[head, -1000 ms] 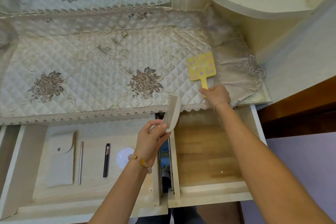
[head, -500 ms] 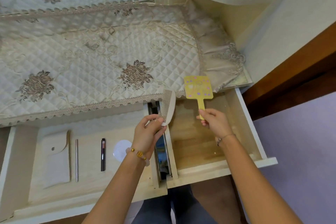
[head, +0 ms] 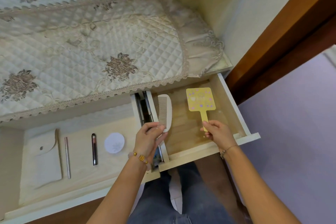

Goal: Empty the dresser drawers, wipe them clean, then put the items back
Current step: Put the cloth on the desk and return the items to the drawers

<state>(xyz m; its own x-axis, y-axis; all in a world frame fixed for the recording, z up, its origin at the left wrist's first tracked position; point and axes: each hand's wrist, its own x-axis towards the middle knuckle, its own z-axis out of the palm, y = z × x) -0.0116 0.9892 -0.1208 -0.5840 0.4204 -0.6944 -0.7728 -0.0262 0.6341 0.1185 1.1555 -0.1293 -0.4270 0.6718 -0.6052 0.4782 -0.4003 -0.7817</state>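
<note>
Hands clamped on comb (head: 165,112) and mirror (head: 200,99) over right drawer (head: 234,103), floor bare between.

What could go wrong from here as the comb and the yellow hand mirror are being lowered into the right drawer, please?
The left hand holds the white comb right beside the open gap with metal slide rails between the drawers; if released off target, it might fall in there. The right hand pinches only the tip of the yellow hand mirror handle, so it could slip and knock the wooden floor of the right drawer.
</note>
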